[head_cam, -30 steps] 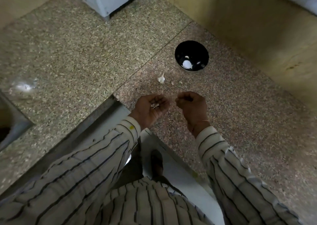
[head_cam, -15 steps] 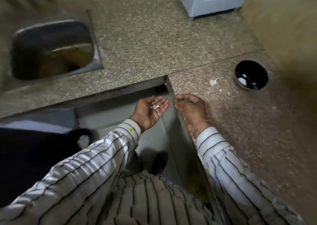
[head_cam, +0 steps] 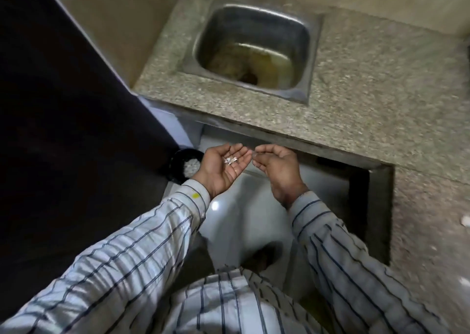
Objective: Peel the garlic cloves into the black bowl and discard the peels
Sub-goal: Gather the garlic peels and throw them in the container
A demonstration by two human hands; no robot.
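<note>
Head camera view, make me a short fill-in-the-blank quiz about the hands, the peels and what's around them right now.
1. The garlic peels lie in the upturned palm of the ____ hand.
2. The right hand holds ____.
3. Set into the granite counter is a steel ____.
4. The dark bin on the floor sits beside the ____ hand.

Missing words: left; nothing; sink; left

Speckled stone counter (head_cam: 368, 109), dull steel sink (head_cam: 300, 92)

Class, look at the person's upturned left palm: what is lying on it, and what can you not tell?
A few small whitish papery garlic peels lie loose on the open left hand, near the base of the fingers. Whether anything lies beneath them cannot be told. The cupped right hand beside it shows nothing held.
</note>
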